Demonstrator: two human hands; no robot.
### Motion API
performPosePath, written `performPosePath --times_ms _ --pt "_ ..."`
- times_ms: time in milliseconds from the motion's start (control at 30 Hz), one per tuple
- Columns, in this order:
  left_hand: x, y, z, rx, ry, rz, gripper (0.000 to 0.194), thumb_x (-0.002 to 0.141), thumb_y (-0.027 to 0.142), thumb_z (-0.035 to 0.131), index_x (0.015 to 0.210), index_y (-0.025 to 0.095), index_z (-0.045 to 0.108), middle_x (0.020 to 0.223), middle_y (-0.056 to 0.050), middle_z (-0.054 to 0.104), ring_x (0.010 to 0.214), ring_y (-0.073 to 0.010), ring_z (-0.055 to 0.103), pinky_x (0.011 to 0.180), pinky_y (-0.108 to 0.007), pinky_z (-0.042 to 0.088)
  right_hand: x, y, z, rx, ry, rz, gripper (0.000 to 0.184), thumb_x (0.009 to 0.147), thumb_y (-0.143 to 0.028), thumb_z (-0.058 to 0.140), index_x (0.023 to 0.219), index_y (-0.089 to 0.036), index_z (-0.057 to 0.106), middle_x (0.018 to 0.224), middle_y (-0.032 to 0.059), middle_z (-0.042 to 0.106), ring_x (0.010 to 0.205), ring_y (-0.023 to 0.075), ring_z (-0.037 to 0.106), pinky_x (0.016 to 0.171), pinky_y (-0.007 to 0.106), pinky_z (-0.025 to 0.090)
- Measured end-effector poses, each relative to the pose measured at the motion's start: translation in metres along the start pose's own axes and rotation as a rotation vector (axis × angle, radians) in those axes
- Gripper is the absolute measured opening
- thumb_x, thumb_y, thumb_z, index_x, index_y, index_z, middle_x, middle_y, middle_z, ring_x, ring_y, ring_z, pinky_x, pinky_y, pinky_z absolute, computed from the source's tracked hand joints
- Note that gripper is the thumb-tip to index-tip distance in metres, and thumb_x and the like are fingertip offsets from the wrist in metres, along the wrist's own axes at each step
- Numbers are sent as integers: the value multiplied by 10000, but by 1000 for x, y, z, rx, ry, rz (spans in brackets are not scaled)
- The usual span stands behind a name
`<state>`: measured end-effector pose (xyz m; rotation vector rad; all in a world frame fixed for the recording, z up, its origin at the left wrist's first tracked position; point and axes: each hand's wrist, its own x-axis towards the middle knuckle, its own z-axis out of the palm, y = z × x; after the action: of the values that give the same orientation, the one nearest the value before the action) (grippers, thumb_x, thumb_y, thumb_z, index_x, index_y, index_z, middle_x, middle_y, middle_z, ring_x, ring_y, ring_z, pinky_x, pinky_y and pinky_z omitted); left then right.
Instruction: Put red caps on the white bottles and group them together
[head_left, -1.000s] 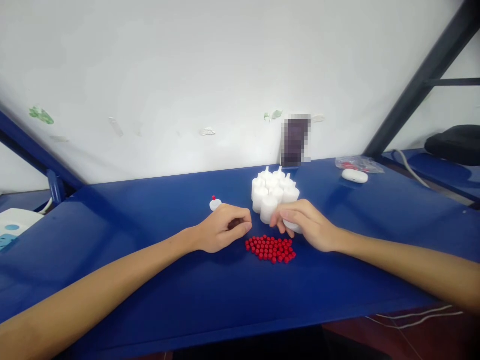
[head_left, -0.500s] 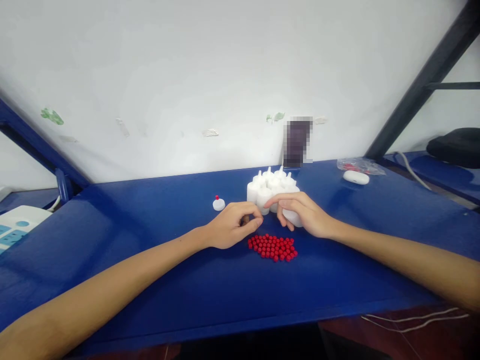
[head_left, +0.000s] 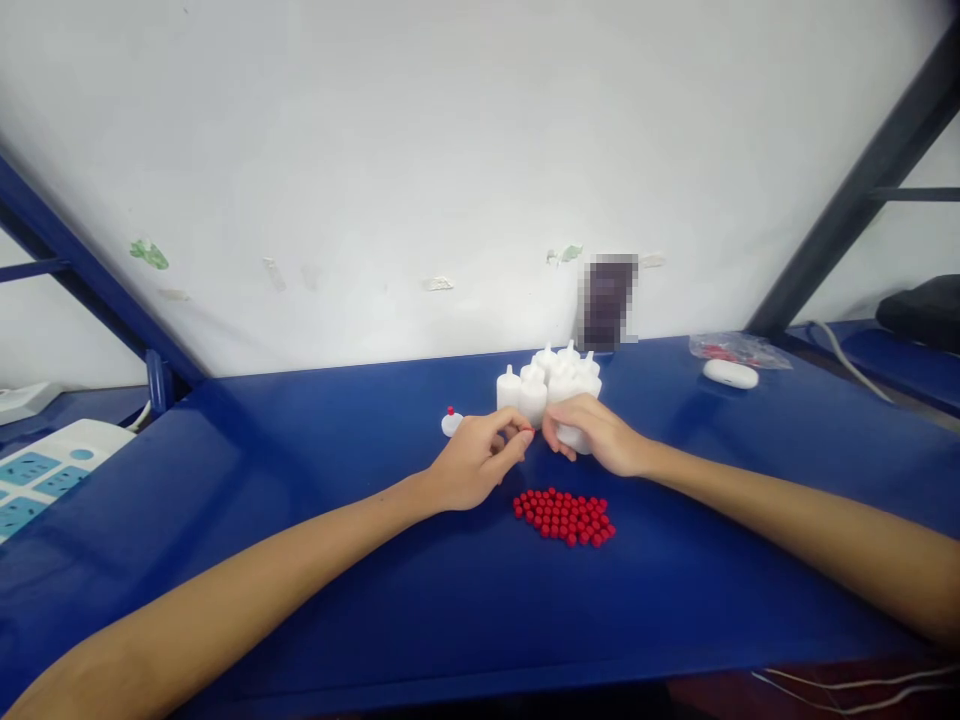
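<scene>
White nozzle-topped bottles [head_left: 533, 400], clustered upright, small red caps [head_left: 564, 518], loose, grouped in front

A white wall [head_left: 375, 150] rises behind the blue worktop [head_left: 337, 620], marked with green scraps [head_left: 148, 253] and pale patches [head_left: 439, 284]. A slanting blue post [head_left: 120, 300] stands at left and a darker post [head_left: 855, 190] at right, with a crossbar. Soft light glosses the worktop; dark reddish floor [head_left: 709, 695] shows below.

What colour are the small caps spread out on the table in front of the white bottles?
The small caps are red; the head view shows them best.
</scene>
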<state>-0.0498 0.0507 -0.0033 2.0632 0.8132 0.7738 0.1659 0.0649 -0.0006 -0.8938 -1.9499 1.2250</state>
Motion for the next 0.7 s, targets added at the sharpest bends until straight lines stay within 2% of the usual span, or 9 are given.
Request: performPosePath --times_ms 167,267,333,500,600,700 --pt "-1 1 -1 115 -12 145 250 1052 353 338 1006 186 518 812 -2 646 632 -96 584 627 -226 453 3 -9 7 -151 -91 -44 649 1003 -554 239 623 -153 579 621 29 591 511 112 495 573 270 414" --pt "0 2 -1 135 -45 204 231 1056 320 324 988 191 503 923 -35 692 826 -140 655 764 -266 480 4 -11 9 -189 -107 -50 649 1012 -544 242 632 -153 594 583 17 568 493 113 494 557 266 412" --pt "1 3 -1 137 -62 217 214 1055 303 324 961 197 484 963 -42 706 874 -149 668 784 -271 480 5 -12 11 -210 -109 -65 629 1013 -534 274 626 -154 593 552 9 551 497 116 507 556 262 407" --pt "2 -1 2 224 -13 181 164 1027 292 393 926 199 482 774 8 654 629 -116 593 603 -237 406 8 -17 13 -320 -95 -119 571 999 -514 343 568 -172 496 504 -18 471 488 103 437 532 259 341" --pt "1 -3 4 186 21 161 78 996 274 459 988 203 489 714 42 613 554 -89 533 551 -212 364 8 -19 13 -364 -88 -93 478 979 -406 424 564 -174 471 503 -27 471 490 95 417 535 258 319" --pt "1 -3 6 128 60 159 113 966 254 507 1068 207 508 674 67 577 514 -68 495 534 -193 361 6 -18 13 -335 -71 -105 448 966 -325 412 546 -176 462 497 -21 479 494 98 436 549 259 335"
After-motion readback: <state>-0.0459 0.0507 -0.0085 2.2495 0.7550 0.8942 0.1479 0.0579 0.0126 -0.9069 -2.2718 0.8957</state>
